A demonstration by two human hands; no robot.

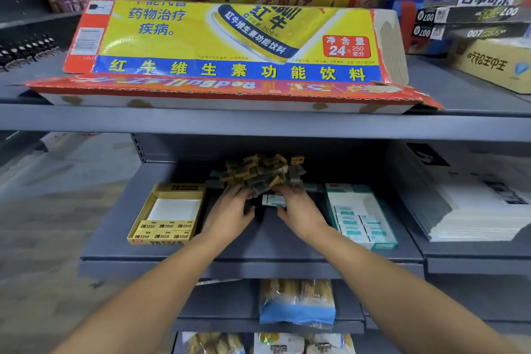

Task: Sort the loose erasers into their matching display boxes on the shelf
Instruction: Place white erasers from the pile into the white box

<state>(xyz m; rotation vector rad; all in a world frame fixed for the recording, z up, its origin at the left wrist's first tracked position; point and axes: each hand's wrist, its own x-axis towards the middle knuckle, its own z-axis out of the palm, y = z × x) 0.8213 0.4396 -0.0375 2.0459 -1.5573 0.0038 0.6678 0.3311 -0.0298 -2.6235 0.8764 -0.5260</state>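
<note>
A heap of small yellow and teal erasers (263,172) sits between a yellow cardboard display box (168,214) and a teal-and-white display box (360,215). The left hand (230,214) rests fingers-first in the heap, grip unclear; the right hand (297,214) pinches a teal-and-white eraser (273,200). Bare grey shelf (258,241) lies toward the front edge.

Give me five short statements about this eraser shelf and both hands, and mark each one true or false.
1. The yellow display box sits to the left of the hands. True.
2. The teal display box is completely empty. False: rows of teal-and-white erasers fill its front part.
3. The pile of loose erasers lies at the back of the shelf, between the two boxes. True.
4. The right hand rests inside the yellow box. False: it is at the front of the pile, by a teal-and-white eraser.
5. The left hand hangs below the shelf. False: it reaches onto the shelf, fingers at the pile's edge.
</note>
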